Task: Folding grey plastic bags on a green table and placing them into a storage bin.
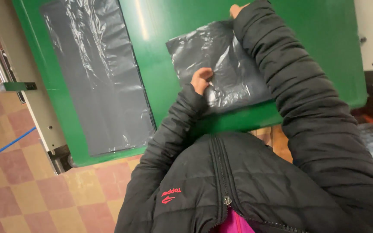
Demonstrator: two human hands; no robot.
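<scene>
Black plastic bag, folded, is lain flat on green table at upper centre, long axis tilted toward upper right, pinched by left hand, far corner gripped by right hand.

A folded dark grey plastic bag is lying flat on the green table, near its front edge and toward the right. It is roughly square, glossy and creased, catching pale glare across its wrinkles. The left hand is pressing on its lower left part, while the right hand is reaching to its far edge, mostly hidden by a black sleeve. Well apart to the left, a stack of long dark grey plastic bags is lying as a tall rectangle, running from the table's far side to its front edge.
</scene>
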